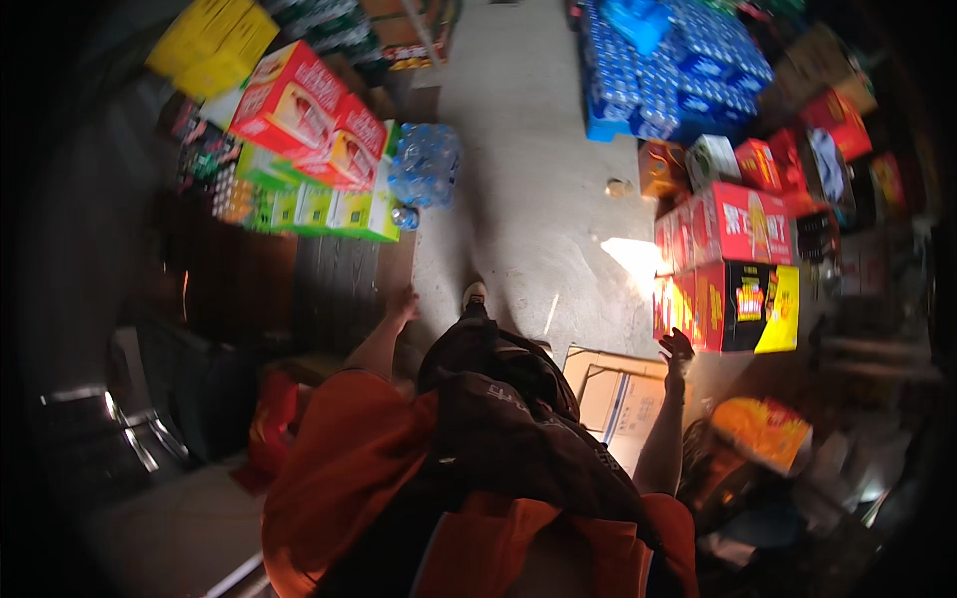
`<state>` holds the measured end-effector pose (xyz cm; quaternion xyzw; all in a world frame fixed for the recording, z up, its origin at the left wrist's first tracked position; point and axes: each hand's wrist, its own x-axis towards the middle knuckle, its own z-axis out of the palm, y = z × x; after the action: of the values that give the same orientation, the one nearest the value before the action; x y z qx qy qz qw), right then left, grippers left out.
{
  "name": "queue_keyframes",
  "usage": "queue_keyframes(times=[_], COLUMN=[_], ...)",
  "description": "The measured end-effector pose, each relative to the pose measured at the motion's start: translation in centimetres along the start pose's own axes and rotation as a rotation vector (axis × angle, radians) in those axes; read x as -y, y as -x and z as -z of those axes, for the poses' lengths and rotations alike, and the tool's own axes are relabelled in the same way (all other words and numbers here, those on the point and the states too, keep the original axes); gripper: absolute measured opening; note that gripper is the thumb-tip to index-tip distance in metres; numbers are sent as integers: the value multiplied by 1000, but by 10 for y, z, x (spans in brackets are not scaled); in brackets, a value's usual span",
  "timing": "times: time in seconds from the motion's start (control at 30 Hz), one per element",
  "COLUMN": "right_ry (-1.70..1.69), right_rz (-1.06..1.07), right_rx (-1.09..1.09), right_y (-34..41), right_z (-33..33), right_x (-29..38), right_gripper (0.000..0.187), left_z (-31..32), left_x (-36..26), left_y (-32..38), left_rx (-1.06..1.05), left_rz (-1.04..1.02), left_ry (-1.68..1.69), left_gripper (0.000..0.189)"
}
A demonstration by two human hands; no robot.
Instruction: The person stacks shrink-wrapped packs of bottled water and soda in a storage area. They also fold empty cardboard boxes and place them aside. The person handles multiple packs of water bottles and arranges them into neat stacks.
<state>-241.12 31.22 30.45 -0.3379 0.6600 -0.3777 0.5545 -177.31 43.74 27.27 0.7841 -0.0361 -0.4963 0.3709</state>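
My left hand (404, 305) hangs at my left side, blurred, over the edge of the concrete floor (523, 187); nothing shows in it. Out to my right, my right hand (677, 350) has its fingers apart and holds nothing. It appears close to a red, black and yellow carton (748, 306); whether it touches the carton cannot be told. A flattened cardboard box (628, 404) lies below and left of that hand. One shoe (475, 294) shows ahead of my dark apron (516, 426).
Ahead on the left, red cartons (299, 112) sit on green ones (336, 213), beside shrink-wrapped bottles (425, 164). Blue-wrapped bottle packs (635, 75) are stacked at the upper right. More cartons (748, 224) line the right side. An orange-yellow package (762, 433) lies lower right.
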Motion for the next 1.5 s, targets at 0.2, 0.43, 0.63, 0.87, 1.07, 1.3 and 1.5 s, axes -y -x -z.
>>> queue_keyframes(times=[0.2,0.43,0.63,0.87,1.07,1.3,1.5], right_ry=[229,135,416,564,671,549,574], right_rz=[-404,-879,-393,-126,-403,-362,-206], right_rx=[30,447,378,419,458,567,516], right_y=[-35,2,-23,-75,-80,-38,-31], right_z=[-54,-172,-296,-365,-354,-323,-315], right_x=[-25,-83,21,100,58,26,10], right_gripper=[34,28,32,32,21,23,16], left_z=[85,105,123,158,142,87,78], left_x=[193,196,132,4,-7,105,136], left_y=[56,64,16,-36,-20,52,50], left_rx=[-29,-4,-62,-241,-159,14,84], left_rz=[288,276,154,-6,-75,158,194], left_ry=[49,11,91,382,609,103,-20], left_gripper=[34,29,25,21,18,23,23])
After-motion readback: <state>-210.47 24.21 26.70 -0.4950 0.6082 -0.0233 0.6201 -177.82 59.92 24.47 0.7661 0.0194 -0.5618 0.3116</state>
